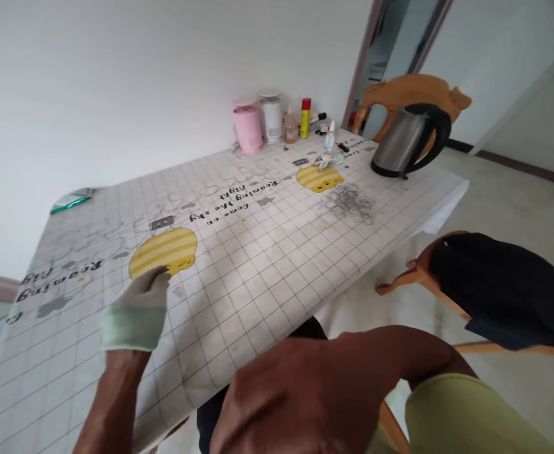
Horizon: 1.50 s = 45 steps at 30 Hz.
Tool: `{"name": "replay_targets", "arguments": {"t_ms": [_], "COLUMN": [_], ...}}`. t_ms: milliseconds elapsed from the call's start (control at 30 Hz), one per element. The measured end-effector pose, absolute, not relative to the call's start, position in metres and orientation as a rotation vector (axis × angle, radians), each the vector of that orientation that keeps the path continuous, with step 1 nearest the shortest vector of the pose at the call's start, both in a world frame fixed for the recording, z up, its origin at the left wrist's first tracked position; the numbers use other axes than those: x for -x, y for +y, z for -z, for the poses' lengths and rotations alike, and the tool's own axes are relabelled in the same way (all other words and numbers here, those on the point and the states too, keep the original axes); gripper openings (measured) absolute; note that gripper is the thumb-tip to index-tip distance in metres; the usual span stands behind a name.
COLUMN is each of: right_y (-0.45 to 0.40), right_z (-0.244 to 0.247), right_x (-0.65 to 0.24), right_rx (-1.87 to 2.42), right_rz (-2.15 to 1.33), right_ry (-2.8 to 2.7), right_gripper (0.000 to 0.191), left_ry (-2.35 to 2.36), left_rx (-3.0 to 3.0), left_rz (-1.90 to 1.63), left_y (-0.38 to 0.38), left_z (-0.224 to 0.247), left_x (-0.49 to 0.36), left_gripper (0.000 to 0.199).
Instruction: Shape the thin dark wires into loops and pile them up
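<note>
My left hand wears a pale glove with a mint cuff and is over a printed yellow bee on the checked tablecloth. Its fingers are closed together, and anything between them is too small to make out. My right hand is bare, large and blurred in front of me, below the table's front edge; its fingers are hidden. A loose tangle of thin dark strands lies on the cloth at the right. Behind it is a crumpled whitish item.
Along the wall stand a pink canister, a white canister, a bottle and a yellow-red can. A steel kettle is at the far right, a green-edged packet at the left. Dark cloth covers a chair.
</note>
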State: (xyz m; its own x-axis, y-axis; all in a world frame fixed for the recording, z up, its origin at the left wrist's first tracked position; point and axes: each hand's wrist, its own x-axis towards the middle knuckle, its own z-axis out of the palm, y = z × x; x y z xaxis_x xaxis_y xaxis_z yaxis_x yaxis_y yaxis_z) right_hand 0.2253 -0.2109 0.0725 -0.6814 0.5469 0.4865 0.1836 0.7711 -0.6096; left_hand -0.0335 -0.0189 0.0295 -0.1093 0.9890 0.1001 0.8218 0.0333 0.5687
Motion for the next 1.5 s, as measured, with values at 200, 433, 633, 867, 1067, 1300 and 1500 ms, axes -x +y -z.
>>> {"name": "replay_targets", "arguments": {"t_ms": [200, 433, 633, 867, 1067, 1300, 1500], "right_y": [-0.167, -0.120, -0.148, -0.150, -0.156, -0.158, -0.131], "right_z": [-0.022, 0.005, 0.010, 0.028, 0.028, -0.003, -0.032], "right_x": [-0.312, -0.461, -0.533, -0.520, -0.520, -0.547, -0.582], "right_rx": [1.421, 2.415, 2.771, 2.773, 2.792, 2.624, 2.297], "right_rz": [-0.058, 0.228, 0.104, 0.167, 0.291, 0.394, 0.021], "right_ry": [-2.253, -1.666, -1.245, -1.476, -1.673, -1.344, -1.005], "right_gripper": [0.031, 0.027, 0.035, 0.043, 0.041, 0.033, 0.018], "left_ry": [1.585, 1.471, 1.618, 1.648, 1.640, 1.633, 1.633], "left_rx": [-2.190, -2.198, -2.077, -2.107, -2.139, -2.156, -2.145], "left_rz": [-0.635, -0.595, -0.528, -0.447, -0.424, -0.414, -0.386], "left_y": [0.002, 0.024, 0.022, 0.026, 0.025, 0.024, 0.022], "left_z": [-0.012, 0.025, 0.032, 0.033, 0.035, 0.032, 0.029], "left_x": [-0.047, -0.069, -0.049, -0.052, -0.050, -0.052, -0.053], "left_gripper": [0.039, 0.040, 0.039, 0.044, 0.045, 0.045, 0.047]}}
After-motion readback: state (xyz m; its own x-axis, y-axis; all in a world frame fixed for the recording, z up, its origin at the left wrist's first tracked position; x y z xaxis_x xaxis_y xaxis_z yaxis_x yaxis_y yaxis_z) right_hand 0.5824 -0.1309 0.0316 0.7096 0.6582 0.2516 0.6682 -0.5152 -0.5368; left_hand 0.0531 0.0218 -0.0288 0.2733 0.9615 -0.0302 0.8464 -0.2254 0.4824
